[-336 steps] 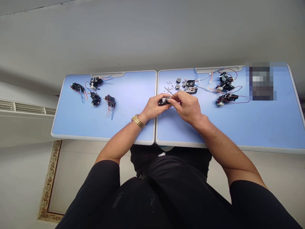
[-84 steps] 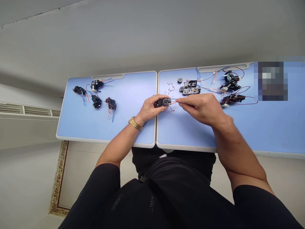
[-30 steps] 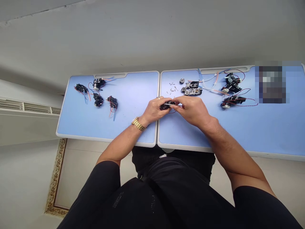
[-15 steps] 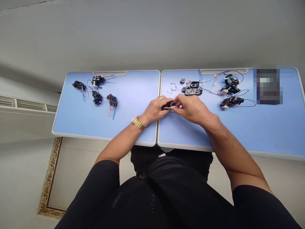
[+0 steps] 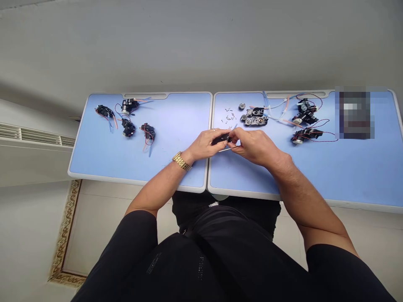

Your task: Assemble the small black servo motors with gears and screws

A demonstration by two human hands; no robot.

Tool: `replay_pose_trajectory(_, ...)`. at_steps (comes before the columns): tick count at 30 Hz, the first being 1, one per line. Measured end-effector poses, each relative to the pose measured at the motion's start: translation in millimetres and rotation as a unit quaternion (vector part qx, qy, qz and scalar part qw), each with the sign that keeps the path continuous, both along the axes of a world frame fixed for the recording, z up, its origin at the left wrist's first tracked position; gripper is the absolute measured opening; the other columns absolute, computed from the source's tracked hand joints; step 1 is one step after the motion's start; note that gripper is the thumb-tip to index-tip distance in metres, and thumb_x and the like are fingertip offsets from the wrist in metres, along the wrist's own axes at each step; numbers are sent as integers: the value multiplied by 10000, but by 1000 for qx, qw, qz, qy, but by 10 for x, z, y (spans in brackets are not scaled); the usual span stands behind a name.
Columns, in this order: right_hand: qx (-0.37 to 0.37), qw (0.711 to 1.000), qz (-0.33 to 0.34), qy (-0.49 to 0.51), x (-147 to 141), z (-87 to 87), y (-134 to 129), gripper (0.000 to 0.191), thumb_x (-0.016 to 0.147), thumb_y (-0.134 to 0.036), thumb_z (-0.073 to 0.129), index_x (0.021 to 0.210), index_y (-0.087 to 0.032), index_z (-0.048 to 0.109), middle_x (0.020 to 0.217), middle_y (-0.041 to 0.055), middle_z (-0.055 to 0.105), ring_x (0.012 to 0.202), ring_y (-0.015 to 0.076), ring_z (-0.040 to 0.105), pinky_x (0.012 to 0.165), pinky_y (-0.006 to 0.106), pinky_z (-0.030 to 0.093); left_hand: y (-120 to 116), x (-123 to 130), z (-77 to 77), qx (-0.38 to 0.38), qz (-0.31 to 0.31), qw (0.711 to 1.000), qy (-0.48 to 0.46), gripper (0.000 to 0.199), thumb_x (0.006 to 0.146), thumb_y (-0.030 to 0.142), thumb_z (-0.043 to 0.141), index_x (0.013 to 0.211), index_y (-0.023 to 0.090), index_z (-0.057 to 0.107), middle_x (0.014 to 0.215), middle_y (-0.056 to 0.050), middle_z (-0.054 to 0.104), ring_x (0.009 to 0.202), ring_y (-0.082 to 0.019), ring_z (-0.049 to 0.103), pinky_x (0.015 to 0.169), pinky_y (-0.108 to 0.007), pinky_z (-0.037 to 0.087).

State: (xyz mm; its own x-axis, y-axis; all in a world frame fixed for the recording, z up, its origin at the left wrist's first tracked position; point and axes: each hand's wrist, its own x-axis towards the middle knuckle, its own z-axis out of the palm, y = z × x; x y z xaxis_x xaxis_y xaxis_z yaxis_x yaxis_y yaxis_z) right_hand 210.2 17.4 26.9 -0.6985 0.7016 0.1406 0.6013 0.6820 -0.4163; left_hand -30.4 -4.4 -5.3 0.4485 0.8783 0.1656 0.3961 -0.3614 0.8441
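Note:
Near the seam between the two table halves, my left hand (image 5: 206,144) is closed around a black motor unit (image 5: 224,138), its fingers covering much of the body. My right hand (image 5: 252,144) meets it from the right, thumb and fingertips pinched at the unit's near end. Tucked in that same hand is a slim screwdriver (image 5: 225,149), its pale shaft pointing left below the unit; the handle is mostly hidden. Just beyond my hands lie several small screws (image 5: 229,115), a round silver-and-black part (image 5: 242,106) and an opened black gear housing (image 5: 255,121).
Wired black motor assemblies with blue and orange tubes (image 5: 127,127) lie on the left table half. More assemblies (image 5: 307,135) and loose clear-blue tubing (image 5: 280,115) occupy the right half. A blurred dark rectangular object (image 5: 354,115) is at the far right. The wall borders the back edge.
The screwdriver shaft has dropped and tilted, its tip now lower. The black motor unit has turned slightly between my hands, and my left thumb has shifted along it.

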Motion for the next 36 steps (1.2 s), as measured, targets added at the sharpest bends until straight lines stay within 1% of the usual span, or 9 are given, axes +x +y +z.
replay_pose_trajectory(2,22,1000,8,-15,-20,1,-20,104,1009,-252,625,1105,-213,640,968,95,837,763,244,734,652,328,381,8,7,-1,15,0,1000,5,335,1026,355,618,1286,230,787,1080,-58,829,895,-182,702,853,-355,573)
replay_pose_trajectory(4,36,999,12,-29,-33,14,-39,80,1022,-256,605,1086,-215,629,963,96,838,743,241,728,635,332,349,18,0,-9,26,-8,1000,3,331,1043,374,624,1297,243,791,1026,-54,812,877,-182,684,841,-352,567)
replay_pose_trajectory(10,48,998,11,-39,-34,59,-73,100,1030,-264,603,1107,-204,627,975,109,840,750,248,730,633,338,334,51,-81,-25,24,-50,998,-31,454,1100,549,615,1423,267,767,969,-65,742,866,-188,648,802,-354,567)
replay_pose_trajectory(16,38,997,16,-60,-39,98,-86,110,1049,-265,574,1120,-199,627,976,119,846,748,248,723,638,344,311,53,-116,27,10,-78,996,-32,469,1121,569,568,1479,324,746,978,-63,721,875,-195,644,816,-368,578)
replay_pose_trajectory(23,35,997,21,-67,-50,137,-98,145,1066,-267,570,1147,-172,643,981,110,846,773,260,738,635,352,302,46,-134,89,-14,-91,995,-24,547,1123,641,526,1494,300,739,981,-70,695,917,-208,644,876,-372,581)
replay_pose_trajectory(27,48,996,11,-68,-44,128,-106,142,1059,-276,578,1139,-180,644,983,108,848,760,252,727,626,345,288,49,-133,81,-11,-99,994,-36,536,1125,623,532,1492,289,737,989,-68,687,926,-205,642,890,-370,575)
replay_pose_trajectory(30,50,996,9,-70,-36,110,-108,131,1052,-274,576,1129,-189,640,988,119,851,746,247,712,630,344,278,52,-124,32,-4,-88,996,-30,500,1121,587,556,1479,291,740,979,-63,691,903,-198,644,862,-364,579)
replay_pose_trajectory(36,56,994,1,-92,-62,82,-122,151,1061,-272,537,1105,-180,649,946,135,846,700,251,696,614,345,272,44,-91,-89,59,-49,997,-22,441,1092,485,595,1457,278,731,998,-65,729,882,-194,652,821,-369,587)
